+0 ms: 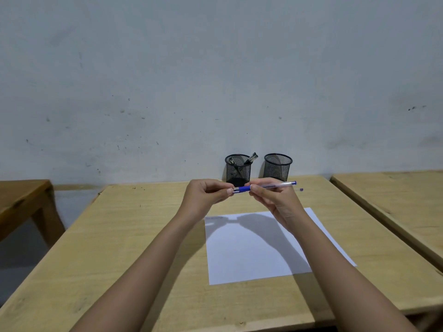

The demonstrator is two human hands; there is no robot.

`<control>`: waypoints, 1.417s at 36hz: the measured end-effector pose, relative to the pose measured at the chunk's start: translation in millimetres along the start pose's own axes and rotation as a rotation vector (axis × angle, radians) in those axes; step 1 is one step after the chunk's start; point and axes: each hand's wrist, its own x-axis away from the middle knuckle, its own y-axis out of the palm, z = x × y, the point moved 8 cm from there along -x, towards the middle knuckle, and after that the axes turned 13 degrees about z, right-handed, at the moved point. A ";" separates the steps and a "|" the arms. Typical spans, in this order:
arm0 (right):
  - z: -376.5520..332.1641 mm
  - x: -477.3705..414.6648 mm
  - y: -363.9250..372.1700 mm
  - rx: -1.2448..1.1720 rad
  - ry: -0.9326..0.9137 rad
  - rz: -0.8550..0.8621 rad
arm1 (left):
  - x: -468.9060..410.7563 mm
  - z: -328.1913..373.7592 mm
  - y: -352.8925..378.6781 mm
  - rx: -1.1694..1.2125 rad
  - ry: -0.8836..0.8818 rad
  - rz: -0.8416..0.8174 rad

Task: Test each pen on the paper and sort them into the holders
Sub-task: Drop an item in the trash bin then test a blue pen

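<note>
Both hands, left hand [207, 194] and right hand [271, 198], pinch a blue pen [266, 186] (held level) above white paper [251, 255], near two mesh holders [278, 167].

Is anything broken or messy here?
Nothing looks spilled or broken. The only untidy thing is the wall, which has dark scuffs and specks. The left hand and right hand pinch a blue pen above the paper. The left holder and right holder stand upright.

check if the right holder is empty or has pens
Looks empty: the right holder shows nothing above its rim or through its mesh.
</note>
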 end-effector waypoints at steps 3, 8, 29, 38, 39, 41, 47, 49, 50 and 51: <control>-7.0 -7.5 -23.4 -0.038 -0.003 0.097 | -9.1 1.2 -1.5 -0.038 0.013 0.014; -20.8 -16.4 -50.2 0.213 -0.131 0.090 | -22.7 16.5 10.2 -0.168 0.097 -0.006; -39.4 -75.3 -133.2 0.544 -0.314 0.372 | -89.3 -7.0 152.8 -0.269 0.168 0.031; -50.3 -146.2 -160.0 0.380 -0.368 0.533 | -112.2 -72.3 180.4 -0.498 0.145 -0.056; -49.1 -154.6 -159.3 0.401 -0.370 0.535 | -115.8 -77.8 182.4 -0.504 0.140 -0.065; -45.4 -169.9 -157.0 0.474 -0.373 0.538 | -122.5 -86.9 185.3 -0.511 0.121 -0.070; -25.6 -200.7 -147.3 0.732 -0.352 0.443 | -140.6 -113.2 188.5 -0.423 0.055 -0.032; -18.8 -207.8 -145.7 0.803 -0.348 0.411 | -145.1 -119.4 190.7 -0.370 0.040 -0.030; -14.7 -211.4 -145.7 0.842 -0.346 0.398 | -146.1 -120.3 192.0 -0.350 0.037 -0.028; -11.2 -214.4 -145.6 0.879 -0.341 0.385 | -146.9 -120.6 192.6 -0.338 0.040 -0.025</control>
